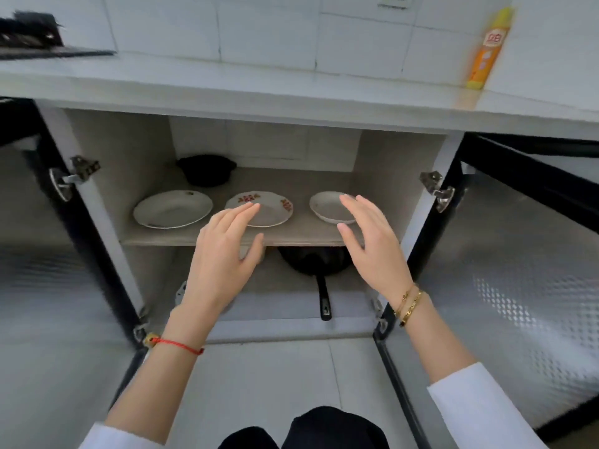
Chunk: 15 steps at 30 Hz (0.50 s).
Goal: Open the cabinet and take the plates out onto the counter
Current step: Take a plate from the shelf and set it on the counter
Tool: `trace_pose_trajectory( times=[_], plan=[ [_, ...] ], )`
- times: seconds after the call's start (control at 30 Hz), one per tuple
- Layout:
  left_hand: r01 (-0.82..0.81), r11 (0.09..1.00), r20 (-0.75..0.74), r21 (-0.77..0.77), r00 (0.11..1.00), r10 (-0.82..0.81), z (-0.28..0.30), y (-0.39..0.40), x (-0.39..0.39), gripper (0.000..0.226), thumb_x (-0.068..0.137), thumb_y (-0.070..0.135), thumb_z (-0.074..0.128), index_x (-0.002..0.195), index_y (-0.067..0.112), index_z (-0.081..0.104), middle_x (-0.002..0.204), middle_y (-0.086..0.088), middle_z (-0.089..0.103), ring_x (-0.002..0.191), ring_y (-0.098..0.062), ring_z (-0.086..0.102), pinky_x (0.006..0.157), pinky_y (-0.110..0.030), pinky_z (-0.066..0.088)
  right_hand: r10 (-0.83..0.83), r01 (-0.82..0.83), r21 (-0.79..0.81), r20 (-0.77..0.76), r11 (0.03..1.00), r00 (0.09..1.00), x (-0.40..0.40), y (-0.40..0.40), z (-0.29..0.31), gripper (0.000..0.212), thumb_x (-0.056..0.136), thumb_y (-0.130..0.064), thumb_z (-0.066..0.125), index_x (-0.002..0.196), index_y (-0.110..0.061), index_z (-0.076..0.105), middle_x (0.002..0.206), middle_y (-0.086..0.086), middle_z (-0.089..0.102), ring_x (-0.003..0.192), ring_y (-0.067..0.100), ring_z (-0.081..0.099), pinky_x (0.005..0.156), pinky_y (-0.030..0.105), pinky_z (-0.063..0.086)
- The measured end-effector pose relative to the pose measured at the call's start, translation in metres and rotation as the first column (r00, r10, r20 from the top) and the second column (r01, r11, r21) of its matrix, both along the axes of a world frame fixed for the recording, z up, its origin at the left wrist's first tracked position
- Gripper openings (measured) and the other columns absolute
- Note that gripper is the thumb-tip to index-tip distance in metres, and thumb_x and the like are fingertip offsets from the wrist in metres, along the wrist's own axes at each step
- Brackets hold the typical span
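With fingers straight and together, left hand and right hand near 3 plates; a hasty grab could chip one.

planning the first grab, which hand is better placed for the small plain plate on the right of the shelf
Right. The open right hand already reaches over the small plain plate, while the left hand is in front of the red-patterned plate.

The upper cabinet shelf carries three plates in a row and what looks like a black pot behind.
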<state>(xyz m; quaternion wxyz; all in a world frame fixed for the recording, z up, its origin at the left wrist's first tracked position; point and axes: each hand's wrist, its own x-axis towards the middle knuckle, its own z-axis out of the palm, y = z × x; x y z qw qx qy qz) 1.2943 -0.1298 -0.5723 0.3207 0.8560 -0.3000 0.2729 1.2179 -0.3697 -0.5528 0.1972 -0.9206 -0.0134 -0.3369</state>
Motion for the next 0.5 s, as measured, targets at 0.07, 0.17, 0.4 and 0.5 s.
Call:
trace_pose_trajectory(
  times=[0.07, 0.17, 0.4, 0.5],
  plan=[
    [-0.072, 0.997, -0.009, -0.004, 0.997, 0.072, -0.004, 0.021, 0.005, 0.047, 0.094, 0.025, 0.059, 0.139, 0.015, 0.051, 0.140, 0.000, 0.055, 0.131, -0.020, 0.048, 0.106, -0.043, 0.042, 0.048, -0.048, 0.026, -0.006, 0.999, 0.999, 0.019, 0.012, -0.008, 0.045, 0.100, -0.031, 0.044, 0.143, -0.019, 0.041, 0.147, -0.007, 0.044, 0.143, 0.007, 0.026, 0.118, 0.026, 0.024],
    [-0.155, 0.988, -0.011, -0.002, 0.988, 0.155, -0.008, 0.049, 0.012, 0.046, 0.094, 0.026, 0.057, 0.139, 0.015, 0.051, 0.140, 0.002, 0.056, 0.131, -0.018, 0.047, 0.107, -0.042, 0.042, 0.106, -0.106, 0.043, -0.011, 0.993, 0.994, 0.042, 0.030, -0.018, 0.045, 0.100, -0.031, 0.045, 0.143, -0.020, 0.042, 0.146, -0.007, 0.045, 0.143, 0.006, 0.027, 0.117, 0.025, 0.023],
    [-0.290, 0.957, -0.010, -0.018, 0.957, 0.289, -0.020, 0.093, 0.024, 0.044, 0.093, 0.021, 0.061, 0.136, 0.012, 0.054, 0.135, -0.001, 0.059, 0.127, -0.020, 0.051, 0.107, -0.033, 0.041, 0.211, -0.208, 0.074, -0.024, 0.975, 0.977, 0.081, 0.064, -0.034, 0.043, 0.099, -0.028, 0.047, 0.141, -0.017, 0.045, 0.143, -0.003, 0.049, 0.140, 0.013, 0.033, 0.116, 0.027, 0.026],
    [-0.332, 0.943, -0.029, -0.025, 0.943, 0.332, -0.025, 0.106, 0.033, 0.043, 0.093, 0.022, 0.060, 0.136, 0.014, 0.054, 0.135, 0.000, 0.059, 0.128, -0.018, 0.051, 0.106, -0.035, 0.042, 0.252, -0.251, 0.086, -0.004, 0.964, 0.968, 0.098, 0.074, -0.037, 0.042, 0.099, -0.026, 0.048, 0.139, -0.014, 0.047, 0.140, -0.002, 0.052, 0.136, 0.012, 0.037, 0.114, 0.024, 0.028]
  ],
)
